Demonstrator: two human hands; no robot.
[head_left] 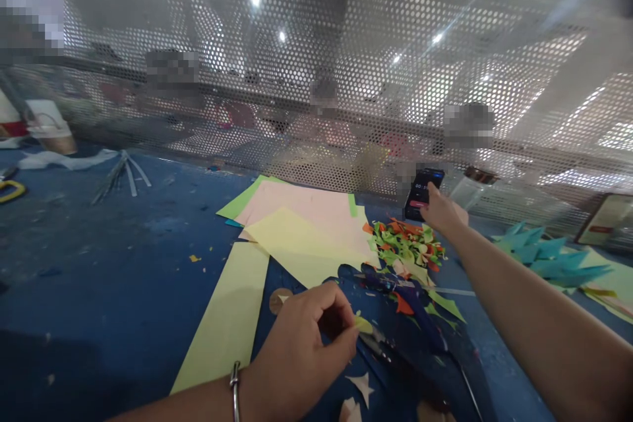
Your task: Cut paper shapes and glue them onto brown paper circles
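My left hand point(309, 346), with a silver bracelet at its wrist, is closed in a pinch on a small yellow paper piece point(363, 324). Far forward on the right, my right hand point(445, 211) stretches a finger to the screen of a dark phone point(420, 192) that shows a timer. Its other fingers are partly hidden. Dark scissors point(378, 343) appear to lie just beyond my left fingertips. A dark blue glue gun point(420, 316) with a cord lies between my hands.
Paper sheets point(306, 211) are stacked ahead, with a yellow strip point(222, 316) at left. Colourful paper scraps point(405, 244) form a pile by the phone. Teal folded paper points point(548, 254) sit at right. A perforated metal screen point(297, 79) closes off the table's back.
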